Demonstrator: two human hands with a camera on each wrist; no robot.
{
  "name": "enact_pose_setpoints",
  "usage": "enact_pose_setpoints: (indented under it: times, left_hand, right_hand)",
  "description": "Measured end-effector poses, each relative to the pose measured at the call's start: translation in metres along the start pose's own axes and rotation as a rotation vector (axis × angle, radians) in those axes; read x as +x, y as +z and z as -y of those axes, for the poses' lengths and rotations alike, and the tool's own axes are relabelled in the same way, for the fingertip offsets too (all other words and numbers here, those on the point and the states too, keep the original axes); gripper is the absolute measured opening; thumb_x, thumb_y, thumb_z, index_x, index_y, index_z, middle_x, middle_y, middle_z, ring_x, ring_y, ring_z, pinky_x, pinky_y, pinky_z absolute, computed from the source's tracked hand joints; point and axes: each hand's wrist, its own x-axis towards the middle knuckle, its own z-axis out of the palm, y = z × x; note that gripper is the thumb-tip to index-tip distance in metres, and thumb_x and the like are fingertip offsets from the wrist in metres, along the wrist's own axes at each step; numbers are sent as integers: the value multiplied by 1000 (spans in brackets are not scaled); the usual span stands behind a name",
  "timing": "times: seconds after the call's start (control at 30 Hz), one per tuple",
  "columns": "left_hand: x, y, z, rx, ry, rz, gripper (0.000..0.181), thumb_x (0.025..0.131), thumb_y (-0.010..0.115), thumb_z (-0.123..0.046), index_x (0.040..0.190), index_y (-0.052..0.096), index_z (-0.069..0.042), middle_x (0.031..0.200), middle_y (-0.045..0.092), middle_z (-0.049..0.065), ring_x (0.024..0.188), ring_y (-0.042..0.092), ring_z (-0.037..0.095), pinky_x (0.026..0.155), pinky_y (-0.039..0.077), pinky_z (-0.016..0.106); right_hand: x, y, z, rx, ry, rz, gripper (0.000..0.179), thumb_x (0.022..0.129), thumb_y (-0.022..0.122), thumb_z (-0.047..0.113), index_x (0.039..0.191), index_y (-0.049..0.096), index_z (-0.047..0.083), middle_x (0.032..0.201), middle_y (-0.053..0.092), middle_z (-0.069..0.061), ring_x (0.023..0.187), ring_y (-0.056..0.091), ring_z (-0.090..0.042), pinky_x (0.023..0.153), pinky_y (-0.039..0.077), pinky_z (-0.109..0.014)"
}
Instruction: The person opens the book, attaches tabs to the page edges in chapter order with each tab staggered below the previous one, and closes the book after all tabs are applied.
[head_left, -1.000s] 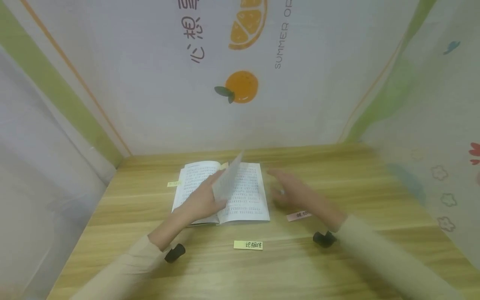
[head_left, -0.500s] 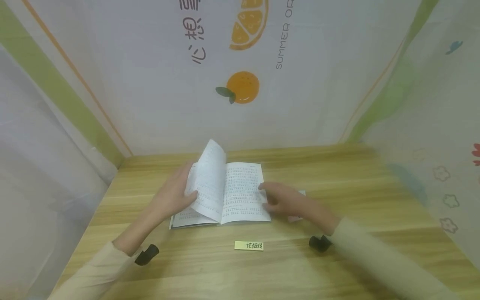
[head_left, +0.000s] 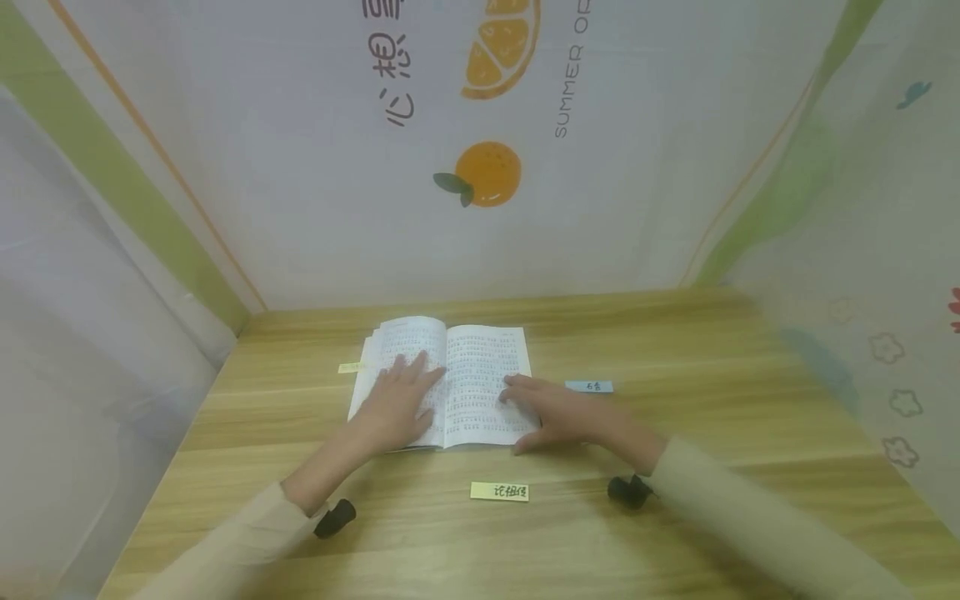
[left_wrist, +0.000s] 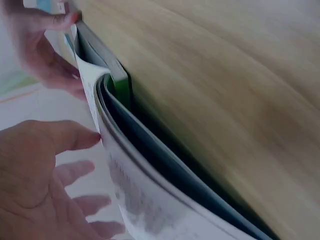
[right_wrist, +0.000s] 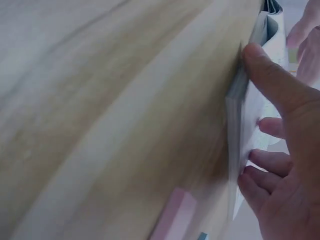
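- Nearest to the person, a yellow strip (head_left: 499,492) lies on the table (head_left: 420,533), apart from the book. If a sleeve (head_left: 247,533) sweeps across it, the strip could be pushed away.
- Next is the right hand (head_left: 558,410), with its thumb at the near corner of the book and its bent fingers over the right page (head_left: 480,358). One cannot tell whether it grips the corner or only rests there. If it pulls sideways, the book could turn on the table, or the page edge could crease.
- The left hand (head_left: 393,408) has its fingers spread apart and clamped on nothing; it lies over the left page (head_left: 408,333).
- The book (head_left: 461,392) lies open on the table between and under both hands. Its left leaves look arched, so, if the left hand lifts early, they could spring up and the place could be lost.
- A pink strip (right_wrist: 175,212) lies just beside the book's right side; the right hand could brush it when drawing back.
- Farther, a blue strip (head_left: 589,387) lies behind the right wrist, with the same risk.
- At the far left edge, a yellow tab (head_left: 348,367) sticks out; a dragging palm could bend it.
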Motion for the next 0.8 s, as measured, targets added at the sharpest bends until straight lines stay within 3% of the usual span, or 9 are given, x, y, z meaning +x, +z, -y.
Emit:
enact_pose_setpoints:
  times: [0.13,0.3,0.4,0.6,0.8]
  left_hand:
    - [12,11,-13,5,58,71,53,98,65,-17,149,51,-7,158,33,24,143,20,56,112,21,69]
    - [20,16,-18,27,32,103,49,98,65,-18,145,55,-8,155,40,23,140,25,58,109,28,69]
    - [20,17,-16,32,25,109,51,98,63,-18,147,53,-9,156,37,23,140,26,56,111,28,66]
    - [19,17,-7,31,74,119,54,99,61,-19,150,49,-5,158,33,23,144,27,49,118,17,57]
    - [17,18,-3,34,80,132,56,101,60,-23,152,46,-6,160,31,23,143,26,52,118,18,58]
  right_hand:
    - [1,-1,0,-36,0,0,75,83,80,53,142,54,14,159,36,-16,146,32,-33,116,30,-47]
    - [0,-7,3,-34,1,17,73,83,81,50,140,56,13,159,36,-17,146,32,-33,116,30,-47]
    - [0,-10,3,-22,-11,24,70,84,82,47,139,57,12,158,38,-17,146,32,-33,117,28,-45]
    - [-1,-16,4,-5,-63,22,64,86,82,42,135,59,9,151,46,-20,139,43,-37,114,35,-46]
    - [-1,-19,7,-9,-80,26,64,84,84,38,134,60,5,148,49,-22,133,49,-37,111,40,-46]
